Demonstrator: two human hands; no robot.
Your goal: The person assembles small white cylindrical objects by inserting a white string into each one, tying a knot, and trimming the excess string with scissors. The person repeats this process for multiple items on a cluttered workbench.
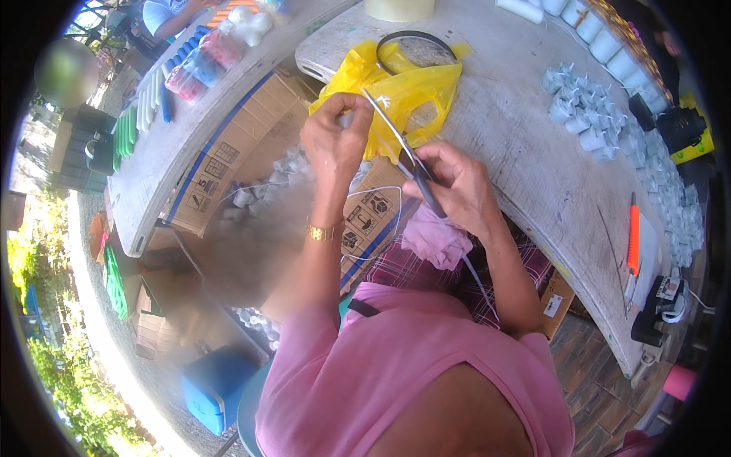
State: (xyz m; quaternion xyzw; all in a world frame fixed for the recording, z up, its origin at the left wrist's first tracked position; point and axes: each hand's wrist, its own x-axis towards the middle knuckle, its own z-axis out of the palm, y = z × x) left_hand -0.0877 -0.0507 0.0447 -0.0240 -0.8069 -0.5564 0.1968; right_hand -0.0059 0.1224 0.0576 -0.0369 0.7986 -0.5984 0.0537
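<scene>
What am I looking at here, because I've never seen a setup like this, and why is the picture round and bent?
There's no machine: these are a person's own bare hands. The only picture comes from a wide fisheye camera worn on their head, looking down, so straight edges curve.

The right hand holds scissors, their blades pointing up toward the left hand, which pinches a small pale piece, hard to make out.

On the pale table are a yellow plastic bag, clustered pale cylinders and an orange-handled tool. Below the left forearm is an open cardboard box.
</scene>
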